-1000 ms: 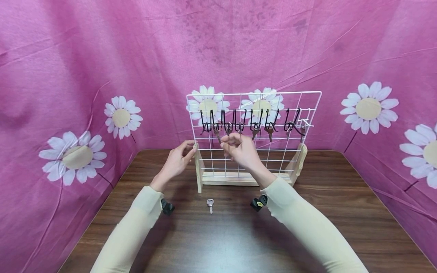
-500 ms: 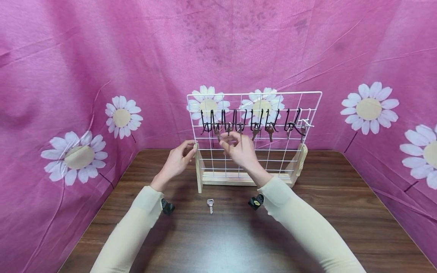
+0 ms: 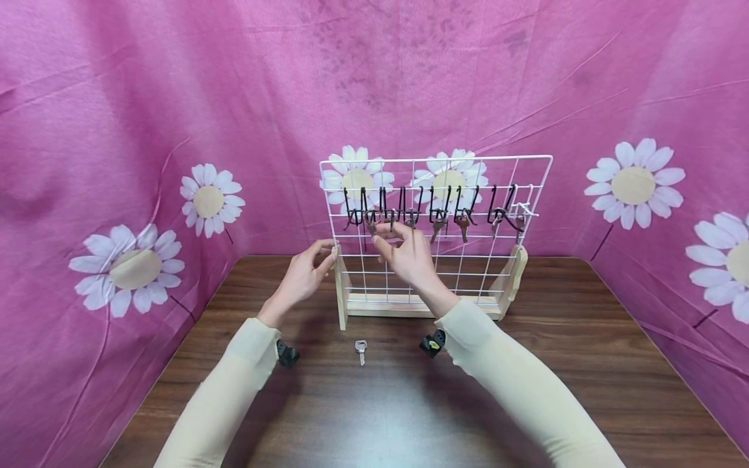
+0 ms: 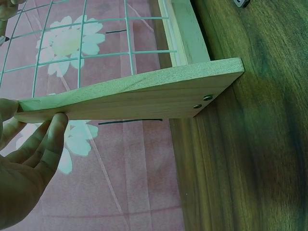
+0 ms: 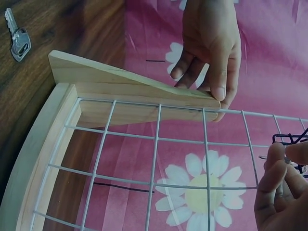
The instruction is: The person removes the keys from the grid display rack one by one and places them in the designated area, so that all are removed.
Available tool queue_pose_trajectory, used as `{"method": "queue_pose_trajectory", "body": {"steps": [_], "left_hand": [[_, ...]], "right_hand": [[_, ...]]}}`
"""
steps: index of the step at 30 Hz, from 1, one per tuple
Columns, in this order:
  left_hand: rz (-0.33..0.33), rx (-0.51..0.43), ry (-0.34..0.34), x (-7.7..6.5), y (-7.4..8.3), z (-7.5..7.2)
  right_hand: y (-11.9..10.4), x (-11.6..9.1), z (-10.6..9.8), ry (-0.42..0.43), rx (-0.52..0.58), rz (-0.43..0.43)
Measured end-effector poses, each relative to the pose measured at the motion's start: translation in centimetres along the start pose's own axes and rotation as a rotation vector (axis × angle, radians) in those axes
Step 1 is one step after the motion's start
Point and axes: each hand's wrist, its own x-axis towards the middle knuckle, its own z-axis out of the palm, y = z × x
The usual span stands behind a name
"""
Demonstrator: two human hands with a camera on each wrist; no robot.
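Observation:
My left hand (image 3: 304,272) grips the upper end of the left wooden side support (image 4: 130,96), thumb on one side and fingers on the other. My right hand (image 3: 409,257) is in front of the white wire grid (image 3: 386,274), under the leftmost black hooks (image 3: 354,214). Its thumb and fingertips pinch a small metal key (image 5: 288,160), mostly hidden by the fingers in the right wrist view. Other keys hang from hooks to the right, among them a brownish key (image 3: 464,224). A loose silver key (image 3: 361,351) lies flat on the table before the rack.
The grid stands upright in a wooden base (image 3: 398,307) on a dark wood table (image 3: 374,416). A pink cloth (image 3: 281,97) printed with white flowers hangs behind and at both sides. One white hook (image 3: 525,209) is at the grid's right end.
My right hand has shifted slightly left and up along the hooks, its wrist moving left too. My left hand stays on the support, and the loose key has not moved.

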Motion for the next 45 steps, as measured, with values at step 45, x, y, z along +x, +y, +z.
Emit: {"method": "queue_pose_trajectory", "body": {"steps": [45], "left_hand": [[-0.024, -0.029, -0.001, -0.14, 0.17, 0.01]], "right_hand": [[-0.27, 0.16, 0.55, 0.094, -0.034, -0.008]]}}
